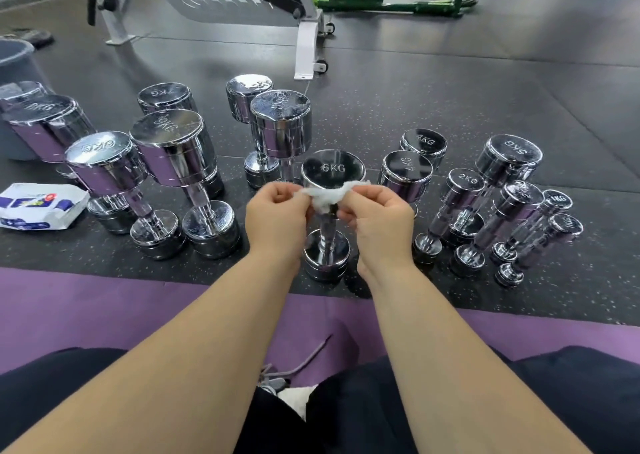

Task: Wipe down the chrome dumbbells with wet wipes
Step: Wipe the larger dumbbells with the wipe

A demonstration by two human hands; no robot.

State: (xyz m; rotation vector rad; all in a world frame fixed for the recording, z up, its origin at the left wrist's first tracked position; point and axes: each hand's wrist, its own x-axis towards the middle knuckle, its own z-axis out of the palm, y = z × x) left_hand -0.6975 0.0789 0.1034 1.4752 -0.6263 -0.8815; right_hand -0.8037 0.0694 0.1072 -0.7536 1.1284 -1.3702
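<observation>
Pinching the left end of a crumpled white wet wipe in the left grip. Pinching its right end in the right grip. Holding the wipe at the top of the handle of the 6KG dumbbell, just under the upper head. Working on a dumbbell standing upright on the black rubber floor, between other chrome dumbbells. Leaving the wet-wipe pack lying on the floor, far left.

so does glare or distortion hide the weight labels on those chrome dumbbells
Head view: wide-angle bend tips the outer chrome dumbbells outward; ceiling glare nearly washes out the label on the far middle chrome dumbbell, while the centre chrome 6KG dumbbell reads clearly; the purple floor mat reflects in the chrome sides; the white wet wipe looks blown out.
</observation>
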